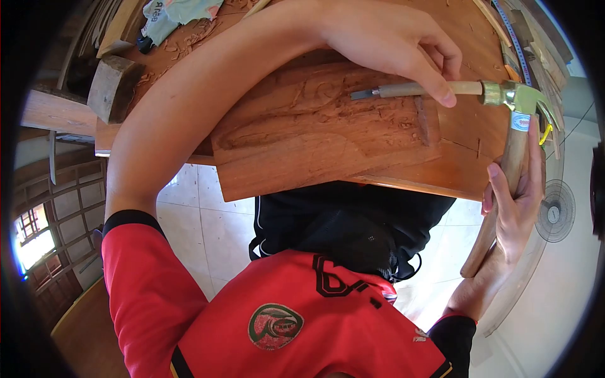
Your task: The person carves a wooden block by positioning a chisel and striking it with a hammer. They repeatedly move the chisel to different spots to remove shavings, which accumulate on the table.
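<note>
My left hand (pixel 403 47) reaches across the top of the work and grips a wood chisel (pixel 403 90) by its wooden handle. The chisel lies nearly level, its metal blade pointing left over a reddish-brown wooden board (pixel 283 142) with carved relief. My right hand (pixel 515 201) is wrapped round the wooden handle of a claw hammer (pixel 528 101). The hammer's face meets the butt end of the chisel handle, or is very close to it. Shavings lie in the carved hollows. The board's near left corner sticks out past the table edge.
The board rests on a brown wooden table (pixel 466 157). A wooden block (pixel 113 88) stands at the left, near a crumpled printed bag (pixel 176 19) and loose shavings. Wood strips and a blue measuring tape (pixel 513 41) line the right edge. A fan (pixel 554 211) is farther right.
</note>
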`<state>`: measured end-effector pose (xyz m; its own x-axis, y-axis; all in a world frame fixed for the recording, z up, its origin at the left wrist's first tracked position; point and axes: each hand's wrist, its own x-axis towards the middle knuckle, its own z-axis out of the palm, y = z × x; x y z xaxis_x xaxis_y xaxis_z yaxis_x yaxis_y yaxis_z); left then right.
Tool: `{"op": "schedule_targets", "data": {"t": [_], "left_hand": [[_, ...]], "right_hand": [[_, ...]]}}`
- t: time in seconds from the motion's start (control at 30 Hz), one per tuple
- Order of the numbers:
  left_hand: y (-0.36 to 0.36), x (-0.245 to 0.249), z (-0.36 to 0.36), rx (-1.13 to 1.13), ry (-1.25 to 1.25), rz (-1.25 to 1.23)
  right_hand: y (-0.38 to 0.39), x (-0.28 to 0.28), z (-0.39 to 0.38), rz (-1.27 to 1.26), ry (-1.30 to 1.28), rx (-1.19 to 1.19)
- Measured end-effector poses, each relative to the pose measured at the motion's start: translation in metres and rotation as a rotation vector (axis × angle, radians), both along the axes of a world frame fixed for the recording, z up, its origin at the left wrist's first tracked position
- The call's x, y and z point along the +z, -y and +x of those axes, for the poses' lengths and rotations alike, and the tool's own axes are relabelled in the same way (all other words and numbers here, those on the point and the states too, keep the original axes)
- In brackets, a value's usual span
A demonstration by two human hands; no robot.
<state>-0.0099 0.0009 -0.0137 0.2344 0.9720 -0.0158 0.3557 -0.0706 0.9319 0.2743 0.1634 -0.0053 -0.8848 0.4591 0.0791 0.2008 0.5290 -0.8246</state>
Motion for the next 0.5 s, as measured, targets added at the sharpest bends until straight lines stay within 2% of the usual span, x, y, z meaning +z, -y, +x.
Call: {"op": "schedule_targets", "data": {"t": [0.1, 0.27, 0.5], "left_hand": [[-0.007, -0.017, 0.006, 0.037, -0.047, 0.131], [-0.005, -0.019, 0.007, 0.069, -0.029, 0.046], [-0.001, -0.022, 0.0, 0.022, 0.012, 0.102]], "right_hand": [[-0.004, -0.001, 0.001, 0.001, 0.021, 0.027], [-0.006, -0.002, -0.002, -0.002, -0.003, -0.026], [0.0, -0.001, -0.002, 0.01, -0.002, -0.047]]}}
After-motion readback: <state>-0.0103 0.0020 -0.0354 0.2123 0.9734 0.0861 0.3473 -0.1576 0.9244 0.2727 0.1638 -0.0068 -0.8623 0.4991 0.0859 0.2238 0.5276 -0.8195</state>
